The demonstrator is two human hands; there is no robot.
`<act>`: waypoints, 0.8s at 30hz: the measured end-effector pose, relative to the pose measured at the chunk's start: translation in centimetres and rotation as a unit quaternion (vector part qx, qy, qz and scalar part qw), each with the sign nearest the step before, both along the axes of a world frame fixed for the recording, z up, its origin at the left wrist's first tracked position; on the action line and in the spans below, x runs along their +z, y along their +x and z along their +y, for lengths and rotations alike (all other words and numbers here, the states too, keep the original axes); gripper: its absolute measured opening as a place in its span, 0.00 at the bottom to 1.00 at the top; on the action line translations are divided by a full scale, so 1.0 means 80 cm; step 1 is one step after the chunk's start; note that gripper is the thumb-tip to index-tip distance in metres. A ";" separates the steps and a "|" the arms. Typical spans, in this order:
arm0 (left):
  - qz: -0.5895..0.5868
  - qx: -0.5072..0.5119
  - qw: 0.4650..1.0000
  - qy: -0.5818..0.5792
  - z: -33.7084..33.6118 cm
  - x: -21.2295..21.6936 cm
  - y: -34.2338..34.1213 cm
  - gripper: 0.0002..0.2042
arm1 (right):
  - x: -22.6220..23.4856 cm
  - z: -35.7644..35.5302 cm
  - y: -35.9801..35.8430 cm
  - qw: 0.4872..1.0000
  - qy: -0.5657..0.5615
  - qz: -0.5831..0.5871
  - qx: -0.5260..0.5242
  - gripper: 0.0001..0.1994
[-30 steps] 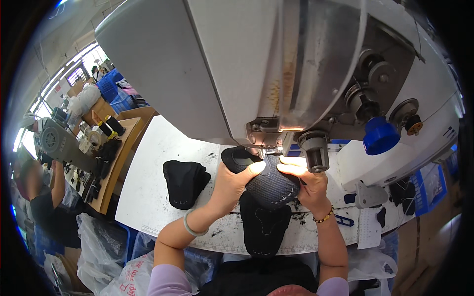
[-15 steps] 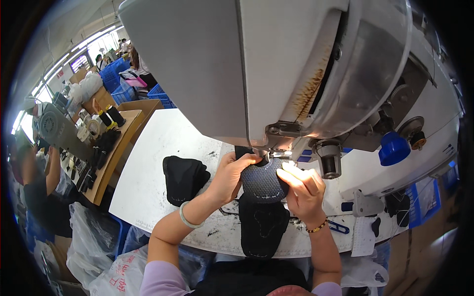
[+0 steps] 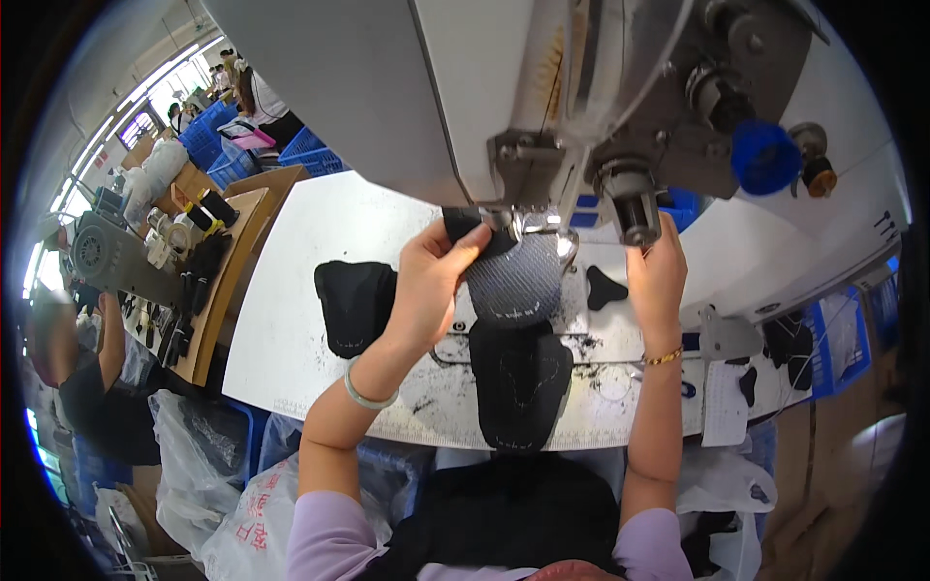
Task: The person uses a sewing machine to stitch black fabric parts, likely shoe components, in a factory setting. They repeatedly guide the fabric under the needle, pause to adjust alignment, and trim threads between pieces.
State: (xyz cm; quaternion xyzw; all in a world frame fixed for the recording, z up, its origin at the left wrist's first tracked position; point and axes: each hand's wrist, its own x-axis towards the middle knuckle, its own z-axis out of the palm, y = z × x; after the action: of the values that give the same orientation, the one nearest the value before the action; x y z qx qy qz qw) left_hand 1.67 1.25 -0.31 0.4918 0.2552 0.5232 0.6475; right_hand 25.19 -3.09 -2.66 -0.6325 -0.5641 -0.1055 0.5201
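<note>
My left hand (image 3: 433, 281) pinches the left edge of a dark mesh fabric piece (image 3: 518, 276) lying under the needle of a large grey sewing machine (image 3: 504, 87). My right hand (image 3: 657, 273) is off the piece, raised beside the machine's round knob (image 3: 630, 203), near a small black cut-out (image 3: 603, 288); whether it touches the knob is unclear. A larger black padded piece (image 3: 520, 382) hangs over the table's near edge below the mesh piece. The needle area is lit and partly hidden by the machine head.
A stack of black pieces (image 3: 354, 305) lies to the left on the white table (image 3: 291, 290). A wooden side table (image 3: 228, 261) with tools stands further left, beside another person (image 3: 68, 358). Blue crates (image 3: 218, 145) sit behind. Plastic bags (image 3: 194, 455) hang below.
My right hand has left the mesh piece and moved right, up toward the machine's knob. My left hand still holds the piece. The view has tilted, bringing the machine head closer.
</note>
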 end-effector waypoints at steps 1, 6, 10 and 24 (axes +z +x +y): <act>0.020 0.048 0.999 0.004 0.002 0.003 -0.005 0.08 | -0.002 -0.006 0.008 0.992 -0.129 -0.001 -0.006 0.09; 0.073 0.177 0.981 0.023 0.025 0.006 -0.111 0.11 | -0.073 -0.021 0.045 0.960 -0.256 -0.109 0.021 0.12; 0.251 0.227 0.941 -0.008 0.032 -0.039 -0.203 0.11 | -0.086 -0.015 0.046 0.952 -0.292 -0.084 0.027 0.14; 0.515 0.235 0.695 0.443 -0.045 -0.059 -0.102 0.23 | -0.075 -0.011 0.051 0.963 -0.163 0.192 0.095 0.08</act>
State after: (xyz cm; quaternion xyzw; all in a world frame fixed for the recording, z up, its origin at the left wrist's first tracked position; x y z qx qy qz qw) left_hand -6.53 -2.38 -5.03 0.8382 0.3946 0.3757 -0.0229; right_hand 29.27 -3.99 -8.66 -0.6606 -0.5208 0.1610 0.5162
